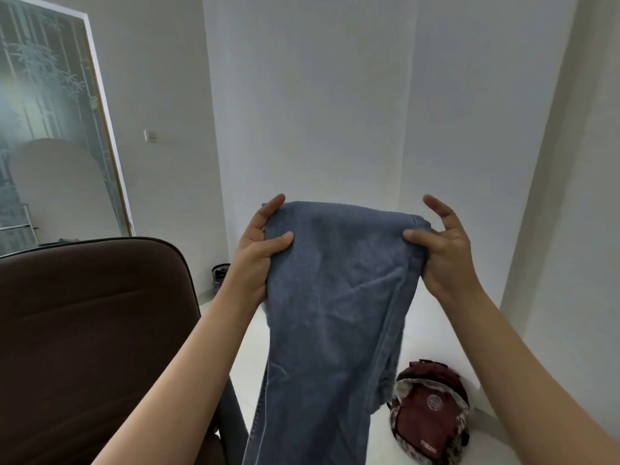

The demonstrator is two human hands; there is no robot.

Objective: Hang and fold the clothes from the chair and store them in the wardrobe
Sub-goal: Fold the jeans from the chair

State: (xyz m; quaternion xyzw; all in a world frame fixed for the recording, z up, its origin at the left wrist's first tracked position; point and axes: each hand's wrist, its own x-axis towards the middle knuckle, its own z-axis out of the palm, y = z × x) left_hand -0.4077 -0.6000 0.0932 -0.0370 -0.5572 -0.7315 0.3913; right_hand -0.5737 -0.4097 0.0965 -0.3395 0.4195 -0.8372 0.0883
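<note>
We hold the blue jeans [330, 297] in the air in front of us, to the right of the brown chair [87, 337], so the legs hang down and the cloth falls straight for folding. Our left hand [258, 250] grips one upper edge, thumb on the front. Our right hand [439, 250] pinches the other edge with the thumb, the index finger raised free. A dark red backpack [429, 411] lies on the floor below.

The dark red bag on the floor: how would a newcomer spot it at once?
Start at the blue jeans held up mid-frame by both hands, then follow their hanging legs down to the white floor. Just right of them lies the bag, the only dark red, rounded thing there, bearing a circular emblem.
</note>
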